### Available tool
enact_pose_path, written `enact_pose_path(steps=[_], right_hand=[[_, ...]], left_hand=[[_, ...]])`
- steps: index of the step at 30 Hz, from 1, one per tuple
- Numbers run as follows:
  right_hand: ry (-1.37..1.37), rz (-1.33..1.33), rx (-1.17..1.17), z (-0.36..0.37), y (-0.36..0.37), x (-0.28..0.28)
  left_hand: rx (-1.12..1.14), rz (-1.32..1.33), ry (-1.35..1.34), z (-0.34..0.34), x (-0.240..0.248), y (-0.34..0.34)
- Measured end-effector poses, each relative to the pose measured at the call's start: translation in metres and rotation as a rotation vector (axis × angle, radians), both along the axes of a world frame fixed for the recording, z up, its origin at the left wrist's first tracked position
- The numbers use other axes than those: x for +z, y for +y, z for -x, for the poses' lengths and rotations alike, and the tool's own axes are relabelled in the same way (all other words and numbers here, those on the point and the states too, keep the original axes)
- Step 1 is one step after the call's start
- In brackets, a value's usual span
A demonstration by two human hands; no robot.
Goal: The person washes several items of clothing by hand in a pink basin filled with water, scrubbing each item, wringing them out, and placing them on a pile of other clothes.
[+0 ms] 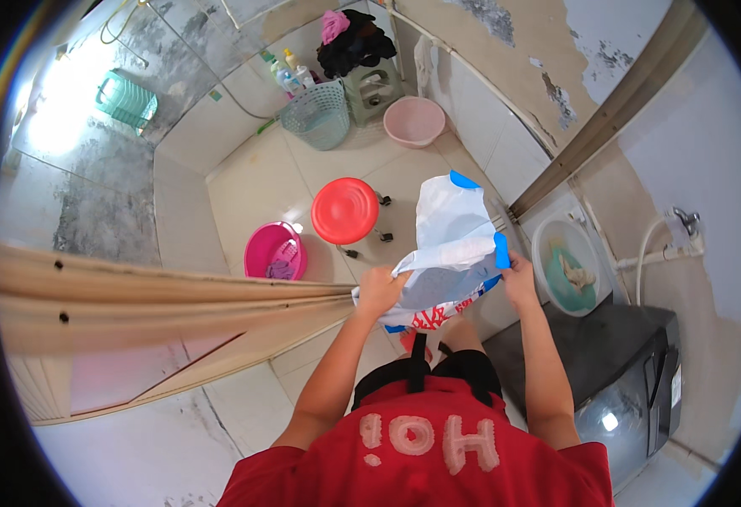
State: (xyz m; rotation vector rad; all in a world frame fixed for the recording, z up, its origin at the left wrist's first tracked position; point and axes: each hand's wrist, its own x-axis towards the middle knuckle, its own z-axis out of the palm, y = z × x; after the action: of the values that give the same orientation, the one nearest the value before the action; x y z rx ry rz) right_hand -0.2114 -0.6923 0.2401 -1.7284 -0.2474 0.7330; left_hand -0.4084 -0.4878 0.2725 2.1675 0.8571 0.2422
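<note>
A white plastic bag (455,211) with blue corners and red print hangs spread in front of my body. My left hand (380,291) is closed on its left edge, and my right hand (519,280) grips its right edge beside a blue corner. The bag's mouth gapes between the two hands, and no contents show in it. Some fingertips are hidden behind the plastic. Just beyond my left hand stands a round red stool (345,210) on wheels.
A pink bucket (252,253) holding purple things stands left of the stool. Farther back are a teal basket (316,118), a pale pink basin (414,122) and dark clothes (358,46). At right are a white basin (548,245) and a black machine (590,346). A folding door (176,291) crosses the left.
</note>
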Motion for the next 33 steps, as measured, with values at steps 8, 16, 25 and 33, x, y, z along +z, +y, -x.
enact_pose_path(steps=[8,16,25,33], right_hand=[[0.703,-0.276,0.072,-0.099,0.054,-0.009],[0.484,0.027,-0.082,-0.191,0.154,-0.024],[-0.769,0.392,0.002,-0.219,0.250,-0.019],[-0.442,0.491,0.364,-0.226,0.346,-0.030]], left_hand=[[0.013,0.031,0.055,-0.089,0.016,0.054],[0.217,0.045,-0.039,-0.170,-0.019,0.073],[0.475,0.275,-0.053,-0.241,-0.059,0.138],[0.679,0.406,-0.013,-0.279,-0.064,0.230]])
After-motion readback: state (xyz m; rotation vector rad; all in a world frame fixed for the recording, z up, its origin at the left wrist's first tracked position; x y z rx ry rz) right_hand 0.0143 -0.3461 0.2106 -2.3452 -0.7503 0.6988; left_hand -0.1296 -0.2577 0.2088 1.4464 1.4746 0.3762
